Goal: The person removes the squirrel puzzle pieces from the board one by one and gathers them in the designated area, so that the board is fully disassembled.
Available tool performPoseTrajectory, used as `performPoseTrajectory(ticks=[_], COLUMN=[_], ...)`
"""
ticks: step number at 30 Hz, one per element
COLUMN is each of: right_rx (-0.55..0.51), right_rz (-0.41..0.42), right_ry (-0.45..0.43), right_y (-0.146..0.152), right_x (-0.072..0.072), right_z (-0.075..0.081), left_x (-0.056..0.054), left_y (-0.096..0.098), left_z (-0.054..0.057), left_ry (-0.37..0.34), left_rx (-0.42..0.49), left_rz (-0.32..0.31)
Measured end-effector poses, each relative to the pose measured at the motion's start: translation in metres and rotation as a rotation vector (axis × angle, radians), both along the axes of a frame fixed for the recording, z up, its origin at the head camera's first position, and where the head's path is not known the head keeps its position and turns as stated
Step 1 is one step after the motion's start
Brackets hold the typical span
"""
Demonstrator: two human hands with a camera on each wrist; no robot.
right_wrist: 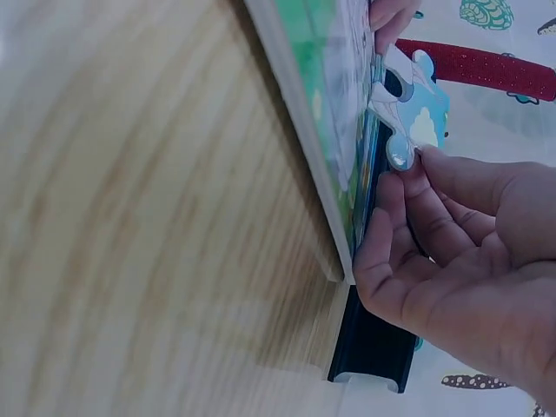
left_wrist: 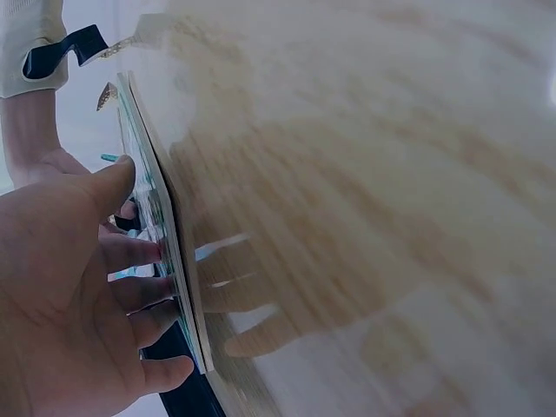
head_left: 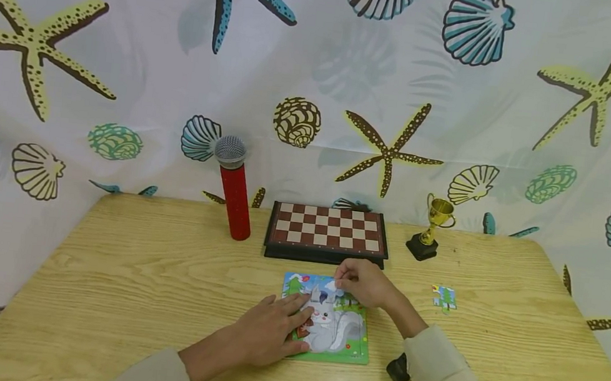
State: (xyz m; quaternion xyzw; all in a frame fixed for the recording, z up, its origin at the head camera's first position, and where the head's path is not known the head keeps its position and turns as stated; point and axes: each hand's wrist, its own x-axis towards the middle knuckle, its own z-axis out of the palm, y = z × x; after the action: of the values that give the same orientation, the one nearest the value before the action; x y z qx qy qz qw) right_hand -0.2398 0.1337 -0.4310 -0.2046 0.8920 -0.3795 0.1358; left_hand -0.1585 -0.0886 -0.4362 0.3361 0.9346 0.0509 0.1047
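Your left hand [head_left: 267, 331] lies flat, fingers spread, on the puzzle board [head_left: 343, 352]; your right hand [head_left: 365, 282] pinches a puzzle piece [right_wrist: 415, 117] at the board's far edge. Ease the press and the board may skate on the glossy wooden table [head_left: 104, 268]; a misaligned tab could lift neighbours. Beyond your fingertips stand a chessboard [head_left: 327, 227], red microphone [head_left: 234, 189], trophy [head_left: 431, 230], then the seashell curtain [head_left: 130, 38].

Bare hands — long cream sleeves [head_left: 449, 370] — black wrist strap [left_wrist: 61, 50] at one cuff.

Seashell-print curtain [head_left: 320, 60] behind wooden table [head_left: 121, 270]
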Motion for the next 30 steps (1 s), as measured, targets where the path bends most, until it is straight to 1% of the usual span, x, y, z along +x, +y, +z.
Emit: performPoseTrajectory(ticks=[6, 10, 16, 22, 25, 30], right_rx=[-0.054, -0.06, -0.037, -0.009, 0.006, -0.006], right_rz=[0.03, 0.023, -0.023, -0.06, -0.088, -0.107], right_ry=[0.013, 0.032, 0.018, 0.039, 0.02, -0.013], right_y=[0.014, 0.029, 0.058, 0.088, 0.099, 0.116], right_x=[-0.001, -0.002, -0.004, -0.005, -0.004, -0.002], right_z=[0.002, 0.004, 0.008, 0.016, 0.016, 0.014], left_x=[0.0, 0.0, 0.001, 0.0, -0.001, -0.001], left_y=[0.0, 0.0, -0.001, 0.0, 0.0, 0.001], left_z=[0.001, 0.001, 0.0, -0.001, -0.001, 0.0], left_ry=[-0.009, -0.001, 0.004, -0.002, -0.007, -0.002], left_rx=[0.0, -0.001, -0.009, -0.018, -0.02, -0.023], left_rz=[-0.001, -0.008, -0.003, -0.003, 0.0, -0.001])
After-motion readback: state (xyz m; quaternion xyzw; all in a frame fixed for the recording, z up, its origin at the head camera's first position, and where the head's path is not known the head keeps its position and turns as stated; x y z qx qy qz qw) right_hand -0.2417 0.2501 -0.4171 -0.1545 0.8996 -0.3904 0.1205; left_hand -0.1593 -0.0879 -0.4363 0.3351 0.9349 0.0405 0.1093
